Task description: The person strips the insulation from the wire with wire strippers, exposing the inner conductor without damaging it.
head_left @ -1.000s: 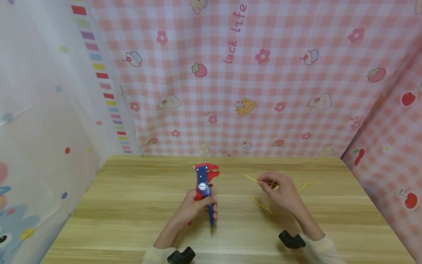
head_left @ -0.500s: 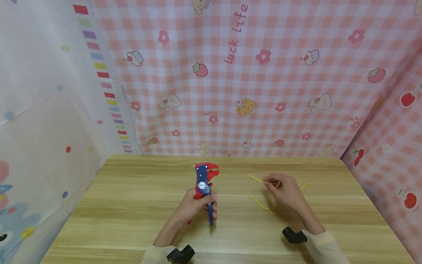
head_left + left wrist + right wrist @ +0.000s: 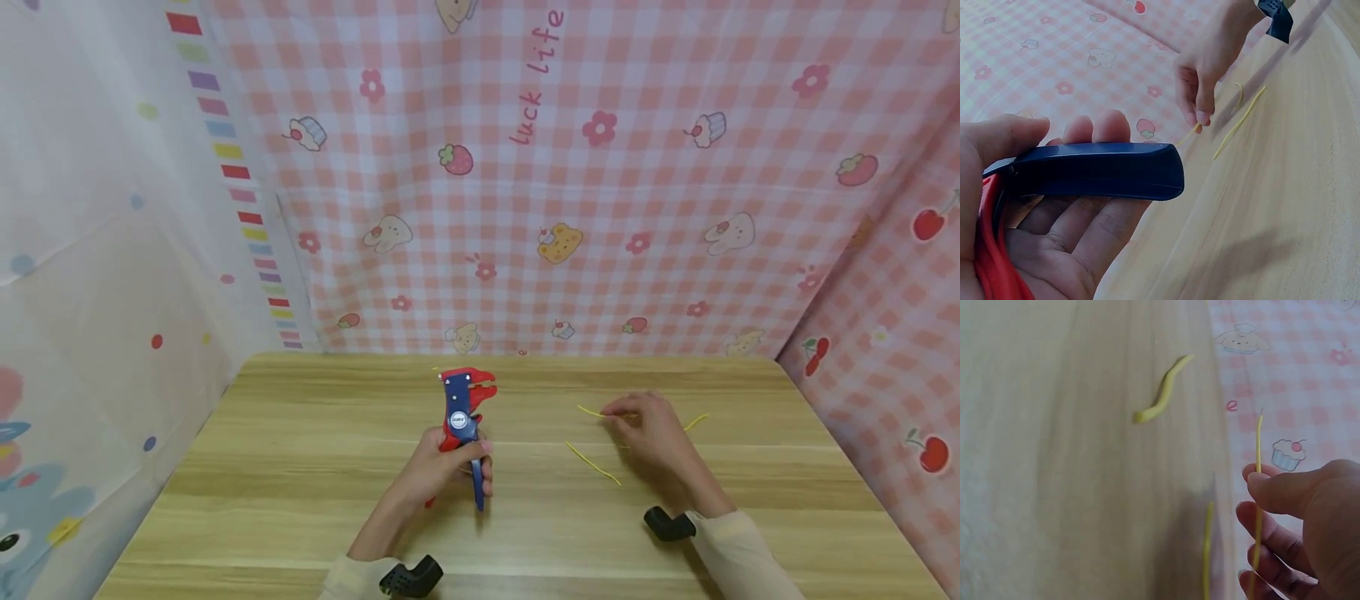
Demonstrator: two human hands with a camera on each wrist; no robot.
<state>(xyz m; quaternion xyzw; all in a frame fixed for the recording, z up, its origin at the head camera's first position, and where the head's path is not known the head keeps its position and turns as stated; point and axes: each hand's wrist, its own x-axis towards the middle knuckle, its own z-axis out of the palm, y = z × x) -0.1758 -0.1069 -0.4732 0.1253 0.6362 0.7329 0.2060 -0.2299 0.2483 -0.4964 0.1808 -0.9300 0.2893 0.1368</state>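
Pinching the yellow wire (image 3: 1259, 450), likely light, bendy and best held close behind the tip (image 3: 1260, 424) projecting ahead of the pinch, the right hand (image 3: 652, 429) sits apart from the left hand (image 3: 441, 462), which grips the probably heavier, rigid wire stripper (image 3: 457, 402) by its handles (image 3: 1097, 172).

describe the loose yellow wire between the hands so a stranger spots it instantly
On the pale wood tabletop, look between the left hand, gripping a red-and-blue plier-shaped tool, and the right hand. A thin, bent yellow wire lies there, nearer the right hand. Unlike the straighter yellow wire pinched in that hand, it lies untouched; the third yellow wire is on that hand's far side.
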